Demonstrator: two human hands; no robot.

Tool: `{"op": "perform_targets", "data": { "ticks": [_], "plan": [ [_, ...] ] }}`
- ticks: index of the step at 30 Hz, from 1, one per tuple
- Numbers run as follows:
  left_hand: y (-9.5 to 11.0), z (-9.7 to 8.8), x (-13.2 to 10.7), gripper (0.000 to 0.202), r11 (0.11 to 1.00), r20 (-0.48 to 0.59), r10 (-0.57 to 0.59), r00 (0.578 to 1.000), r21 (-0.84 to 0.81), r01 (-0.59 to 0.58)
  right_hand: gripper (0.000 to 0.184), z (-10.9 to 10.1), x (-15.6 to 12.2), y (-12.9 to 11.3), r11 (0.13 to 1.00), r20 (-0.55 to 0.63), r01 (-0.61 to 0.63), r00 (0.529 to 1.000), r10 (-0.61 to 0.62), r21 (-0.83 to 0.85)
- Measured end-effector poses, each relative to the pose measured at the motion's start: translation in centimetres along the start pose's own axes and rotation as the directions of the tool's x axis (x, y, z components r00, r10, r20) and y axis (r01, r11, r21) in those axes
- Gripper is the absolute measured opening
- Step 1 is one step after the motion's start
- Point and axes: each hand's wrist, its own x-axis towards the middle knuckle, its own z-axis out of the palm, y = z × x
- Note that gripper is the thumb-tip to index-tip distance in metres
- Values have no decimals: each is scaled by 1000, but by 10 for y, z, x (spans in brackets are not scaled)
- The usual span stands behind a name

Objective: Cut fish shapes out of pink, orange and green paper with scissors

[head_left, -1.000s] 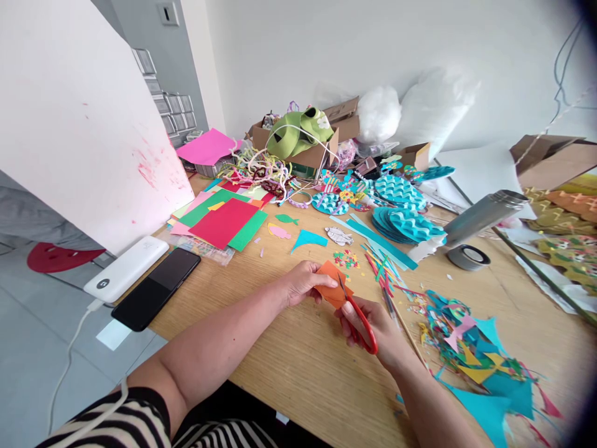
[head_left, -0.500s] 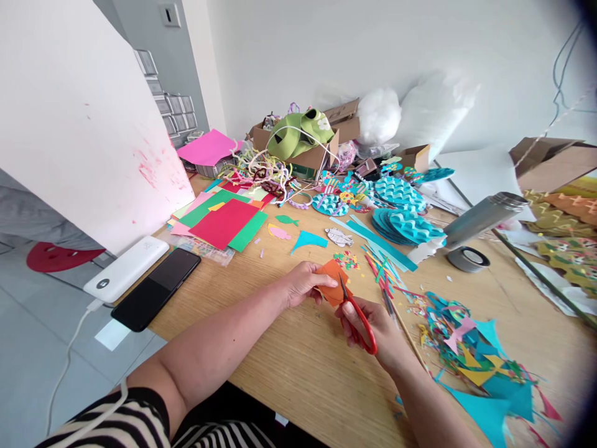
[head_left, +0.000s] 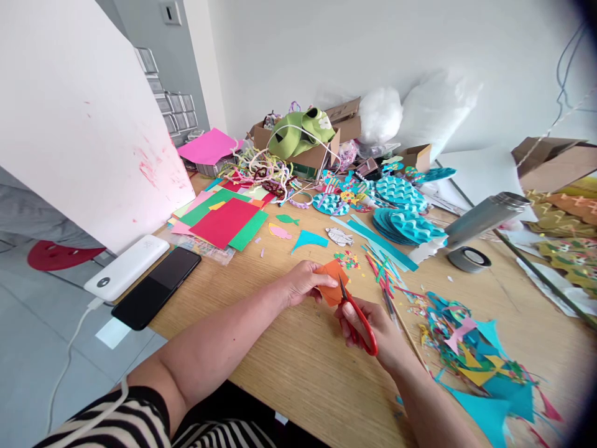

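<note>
Over the middle of the table, my left hand [head_left: 305, 283] pinches a piece of orange paper [head_left: 332, 294] by its left side. My right hand [head_left: 366, 326] grips red-handled scissors [head_left: 368, 330], whose blades lie at the paper's right edge. Just beyond the paper is a small heap of colored paper bits [head_left: 346, 258]. Farther back lie a green paper fish [head_left: 287, 219], a pink paper fish [head_left: 280, 231], a black-and-white drawn fish [head_left: 339, 236] and a blue paper offcut [head_left: 310, 239].
Colored paper sheets [head_left: 221, 222] lie at the back left, near a phone [head_left: 157, 289] and a white power bank [head_left: 127, 267]. Blue wavy discs [head_left: 405, 225] and a tilted metal flask [head_left: 487, 218] stand at the right. Paper scraps [head_left: 485, 361] cover the right front.
The right side of the orange paper has changed slightly at the scissor blades, its projecting corner now less visible. Both hands stay in almost the same place.
</note>
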Motion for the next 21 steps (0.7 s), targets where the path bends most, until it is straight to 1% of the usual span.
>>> {"op": "perform_targets", "data": {
  "ticks": [12,16,21],
  "plan": [
    [0,-3,0,31,1000,31,13,999,6,-13,49,-2,0,2,1000,23,17,1000,-18,12],
    [-1,-4,1,31,1000,38,7,999,13,-7,49,-2,0,1,1000,6,21,1000,-21,4],
    [0,-5,1,36,999,48,-18,999,-35,20,49,-3,0,4,999,-31,43,999,-42,20]
  ]
}}
